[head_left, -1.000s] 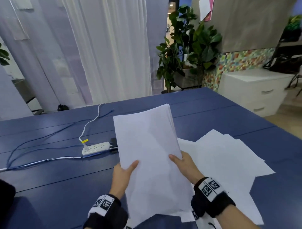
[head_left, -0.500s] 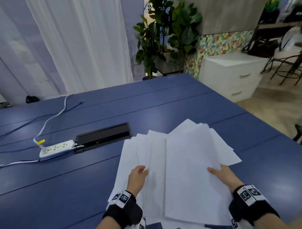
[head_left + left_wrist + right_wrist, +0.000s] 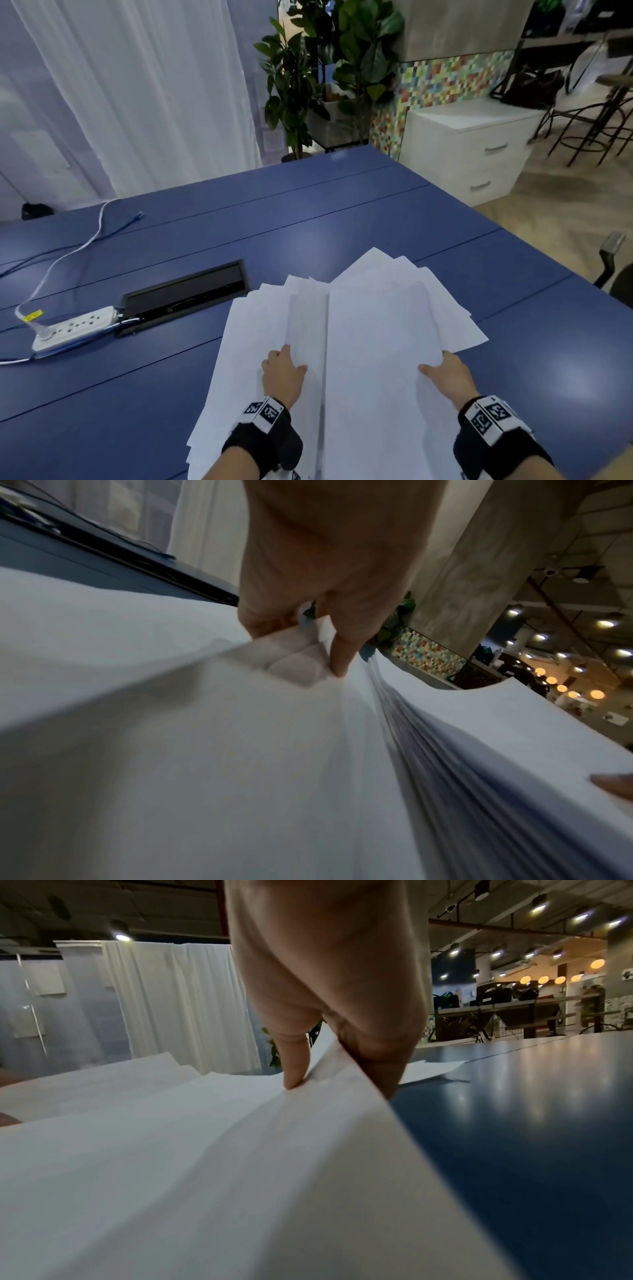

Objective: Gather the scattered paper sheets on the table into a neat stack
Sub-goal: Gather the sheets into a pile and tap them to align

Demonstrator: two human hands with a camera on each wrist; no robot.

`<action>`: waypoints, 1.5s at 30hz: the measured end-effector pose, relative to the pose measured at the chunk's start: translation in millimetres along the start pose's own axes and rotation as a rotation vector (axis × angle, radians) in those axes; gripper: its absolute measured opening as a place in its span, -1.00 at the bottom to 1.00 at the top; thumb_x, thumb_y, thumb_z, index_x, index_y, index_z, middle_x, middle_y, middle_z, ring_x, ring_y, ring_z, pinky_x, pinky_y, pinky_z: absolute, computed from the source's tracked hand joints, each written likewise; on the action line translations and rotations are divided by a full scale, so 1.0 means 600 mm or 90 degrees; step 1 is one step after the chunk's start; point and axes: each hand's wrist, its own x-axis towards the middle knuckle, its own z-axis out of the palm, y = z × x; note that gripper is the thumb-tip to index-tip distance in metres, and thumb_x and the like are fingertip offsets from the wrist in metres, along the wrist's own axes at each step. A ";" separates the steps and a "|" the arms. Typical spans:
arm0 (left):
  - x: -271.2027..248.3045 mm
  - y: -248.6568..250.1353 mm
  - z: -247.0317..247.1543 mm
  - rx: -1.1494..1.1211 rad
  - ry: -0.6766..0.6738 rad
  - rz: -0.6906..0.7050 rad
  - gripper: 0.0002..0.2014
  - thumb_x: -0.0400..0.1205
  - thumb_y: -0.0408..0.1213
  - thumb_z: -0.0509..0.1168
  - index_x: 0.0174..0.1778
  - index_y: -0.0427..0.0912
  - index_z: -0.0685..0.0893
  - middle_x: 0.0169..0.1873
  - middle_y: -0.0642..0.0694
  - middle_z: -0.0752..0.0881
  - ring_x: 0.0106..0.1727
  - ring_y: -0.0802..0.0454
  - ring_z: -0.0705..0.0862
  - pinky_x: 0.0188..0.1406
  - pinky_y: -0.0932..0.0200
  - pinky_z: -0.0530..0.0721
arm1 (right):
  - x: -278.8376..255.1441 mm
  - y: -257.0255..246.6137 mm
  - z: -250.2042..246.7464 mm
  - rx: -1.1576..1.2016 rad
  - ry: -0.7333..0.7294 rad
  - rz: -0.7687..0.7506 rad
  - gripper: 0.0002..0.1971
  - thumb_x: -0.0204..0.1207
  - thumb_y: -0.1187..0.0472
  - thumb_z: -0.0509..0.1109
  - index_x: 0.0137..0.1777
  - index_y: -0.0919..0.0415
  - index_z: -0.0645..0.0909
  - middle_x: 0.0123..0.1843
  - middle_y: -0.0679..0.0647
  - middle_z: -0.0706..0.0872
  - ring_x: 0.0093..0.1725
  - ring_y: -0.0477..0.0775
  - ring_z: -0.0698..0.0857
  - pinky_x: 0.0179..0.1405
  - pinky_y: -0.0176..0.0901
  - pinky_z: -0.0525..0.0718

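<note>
A thick stack of white paper sheets (image 3: 376,342) lies over fanned loose sheets (image 3: 253,335) on the blue table (image 3: 308,212). My right hand (image 3: 435,363) grips the stack's right edge. In the right wrist view its thumb lies on top and its fingers (image 3: 383,1058) sit underneath. My left hand (image 3: 287,359) sits on the loose sheets just left of the stack's edge (image 3: 445,737). In the left wrist view my left hand (image 3: 301,642) pinches a crumpled fold of paper. More sheet corners (image 3: 455,325) stick out past the stack on the right.
A white power strip (image 3: 73,327) with cables (image 3: 85,240) and a black cable hatch (image 3: 185,294) lie left of the papers. The table's right edge runs close by, with a chair (image 3: 613,253) beyond it. Plants (image 3: 325,68) and a white cabinet (image 3: 472,137) stand behind.
The stack, held up in both hands a second ago, now lies flat on the scattered sheets. My left hand has left the stack's edge and taken hold of the loose sheets beside it.
</note>
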 end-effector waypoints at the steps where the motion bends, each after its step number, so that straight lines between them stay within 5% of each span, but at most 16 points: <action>1: 0.001 0.002 0.000 0.043 0.028 0.015 -0.50 0.65 -0.22 0.21 0.50 -0.23 0.29 0.40 -0.22 0.39 0.42 -0.17 0.36 0.33 0.13 0.40 | 0.002 -0.003 0.002 -0.005 -0.002 0.001 -0.62 0.51 0.24 0.39 0.25 0.44 0.51 0.24 0.34 0.66 0.20 0.33 0.64 0.09 -0.01 0.58; 7: 0.011 -0.012 0.010 -0.144 -0.007 0.008 -0.73 0.70 -0.37 0.08 0.29 -0.32 0.49 0.21 -0.27 0.60 0.14 -0.08 0.56 -0.02 0.36 0.42 | 0.004 -0.036 0.028 -0.024 0.007 -0.017 -0.57 0.60 0.22 0.26 0.39 0.45 0.37 0.33 0.37 0.57 0.28 0.34 0.57 0.17 0.00 0.55; 12: 0.015 -0.025 0.010 -0.365 -0.053 -0.058 -0.68 0.60 -0.13 0.31 0.19 -0.24 0.61 0.15 -0.15 0.71 0.16 -0.09 0.67 0.21 0.05 0.60 | -0.010 -0.049 0.083 0.014 -0.118 -0.072 -0.49 0.62 0.22 0.24 0.51 0.40 0.25 0.45 0.30 0.48 0.39 0.24 0.49 0.35 -0.08 0.43; 15: 0.000 -0.025 0.003 -0.379 -0.080 0.030 -0.55 0.56 -0.31 0.37 0.36 -0.18 0.47 0.33 -0.15 0.62 0.30 -0.04 0.61 0.38 0.04 0.56 | -0.014 -0.041 0.100 0.057 -0.116 -0.088 -0.56 0.56 0.24 0.33 0.39 0.38 0.40 0.36 0.30 0.57 0.19 0.14 0.57 0.27 -0.09 0.51; 17: -0.021 -0.008 -0.022 -0.395 -0.063 0.117 -0.61 0.59 -0.36 0.32 0.33 -0.07 0.48 0.29 -0.03 0.64 0.26 0.10 0.63 0.27 0.31 0.59 | -0.016 -0.048 0.090 0.124 -0.070 -0.108 -0.56 0.48 0.24 0.44 0.31 0.34 0.45 0.29 0.30 0.61 0.08 0.12 0.57 0.12 -0.11 0.54; 19: -0.047 0.020 -0.063 -0.447 -0.057 0.210 -0.67 0.58 -0.36 0.33 0.24 -0.01 0.56 0.16 0.09 0.73 0.18 0.16 0.69 0.15 0.34 0.65 | -0.017 -0.064 0.066 0.228 -0.038 -0.117 -0.36 0.39 0.19 0.54 0.42 0.31 0.37 0.37 0.28 0.52 0.21 0.18 0.54 0.16 -0.07 0.50; 21: -0.067 0.043 -0.107 -0.512 -0.039 0.276 -0.70 0.53 -0.32 0.36 0.18 -0.03 0.63 0.01 0.11 0.81 0.06 0.14 0.76 -0.03 0.29 0.70 | -0.029 -0.092 0.029 0.320 -0.114 -0.155 -0.30 0.23 -0.02 0.61 0.33 0.17 0.46 0.30 0.16 0.58 0.25 0.16 0.58 0.19 -0.04 0.53; 23: -0.078 0.064 -0.147 -0.578 -0.012 0.293 -0.74 0.52 -0.36 0.39 0.11 -0.06 0.66 -0.12 0.12 0.83 -0.08 0.10 0.79 -0.20 0.30 0.70 | -0.052 -0.132 -0.006 0.365 -0.238 -0.228 -0.38 0.02 -0.18 0.65 0.05 0.08 0.61 0.10 0.08 0.76 0.05 0.07 0.74 -0.01 -0.15 0.67; 28: -0.099 0.106 -0.214 -0.658 0.108 0.374 -0.79 0.44 0.00 0.43 -0.10 0.01 0.73 -0.22 0.20 0.83 -0.14 0.22 0.78 -0.22 0.38 0.70 | -0.117 -0.230 -0.067 0.447 -0.200 -0.413 -0.80 0.33 0.38 0.52 -0.13 0.08 0.70 -0.24 -0.12 0.85 -0.21 -0.14 0.81 -0.29 -0.40 0.71; 30: -0.111 0.110 -0.225 -0.666 0.108 0.394 -0.96 0.44 -0.14 0.44 -0.24 0.08 0.78 -0.30 0.27 0.82 -0.18 0.35 0.77 -0.24 0.46 0.67 | -0.128 -0.242 -0.072 0.441 -0.193 -0.436 -0.81 0.36 0.43 0.47 -0.16 0.12 0.71 -0.30 -0.14 0.84 -0.28 -0.18 0.80 -0.35 -0.44 0.68; 31: -0.115 0.108 -0.228 -0.669 0.111 0.406 -0.88 0.42 -0.26 0.47 -0.27 0.10 0.78 -0.32 0.28 0.81 -0.20 0.37 0.76 -0.23 0.44 0.69 | -0.130 -0.240 -0.070 0.434 -0.195 -0.440 -0.81 0.36 0.45 0.47 -0.16 0.13 0.70 -0.32 -0.15 0.84 -0.29 -0.19 0.79 -0.37 -0.44 0.67; 35: -0.115 0.096 -0.237 -0.683 0.155 0.432 -0.50 0.21 -0.12 0.58 0.04 -0.07 0.60 -0.17 0.17 0.82 -0.12 0.25 0.77 -0.14 0.30 0.72 | -0.133 -0.221 -0.065 0.442 -0.191 -0.444 -0.74 0.29 0.44 0.54 -0.14 0.08 0.68 -0.29 -0.16 0.84 -0.26 -0.20 0.79 -0.35 -0.41 0.69; 38: -0.100 0.094 -0.235 -0.725 0.161 0.412 -0.57 0.30 -0.35 0.45 0.06 -0.06 0.53 -0.17 0.19 0.81 -0.14 0.28 0.76 -0.22 0.39 0.69 | -0.136 -0.218 -0.068 0.456 -0.204 -0.442 -0.65 0.05 0.20 0.63 -0.12 0.09 0.70 -0.24 -0.11 0.85 -0.23 -0.13 0.81 -0.32 -0.37 0.71; 42: -0.090 0.106 -0.223 -0.685 0.146 0.370 -0.41 0.21 -0.14 0.54 0.16 -0.19 0.59 -0.08 0.04 0.81 -0.01 0.09 0.77 -0.07 0.23 0.74 | -0.143 -0.228 -0.071 0.483 -0.230 -0.431 -0.75 0.11 0.26 0.64 -0.20 0.09 0.74 -0.23 -0.05 0.85 -0.21 -0.06 0.81 -0.27 -0.28 0.76; 45: -0.079 0.113 -0.218 -0.721 0.160 0.353 -0.44 0.26 -0.25 0.52 0.19 -0.17 0.55 -0.02 -0.01 0.75 -0.02 0.11 0.76 -0.13 0.29 0.73 | -0.142 -0.235 -0.066 0.488 -0.187 -0.419 -0.54 -0.04 0.08 0.69 -0.11 0.16 0.72 -0.21 -0.02 0.86 -0.18 0.01 0.81 -0.28 -0.27 0.74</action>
